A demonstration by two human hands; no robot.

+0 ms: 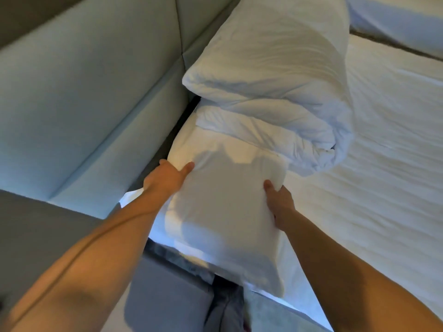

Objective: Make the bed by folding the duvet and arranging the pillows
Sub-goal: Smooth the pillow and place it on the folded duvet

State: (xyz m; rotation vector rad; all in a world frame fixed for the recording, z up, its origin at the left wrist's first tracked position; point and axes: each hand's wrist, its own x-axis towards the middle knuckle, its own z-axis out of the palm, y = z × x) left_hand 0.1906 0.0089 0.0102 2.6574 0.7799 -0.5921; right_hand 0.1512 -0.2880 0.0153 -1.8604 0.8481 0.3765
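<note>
At the mattress (383, 188) near corner, the left hand (165, 179) and right hand (279, 202) clamp opposite sides of a white pillow (223, 195), thumbs on top, probably steering it toward the headboard (72, 92). Beyond, touching it, the folded duvet (275, 92) lies bundled against the headboard edge.

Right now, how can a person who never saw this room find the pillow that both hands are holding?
Start at the padded pale headboard on the left and follow it to the bed corner. There lies the smooth white pillow, gripped at its sides by the left hand and right hand. Unlike the thick folded white duvet just beyond it, it is flat and single-layered.
</note>
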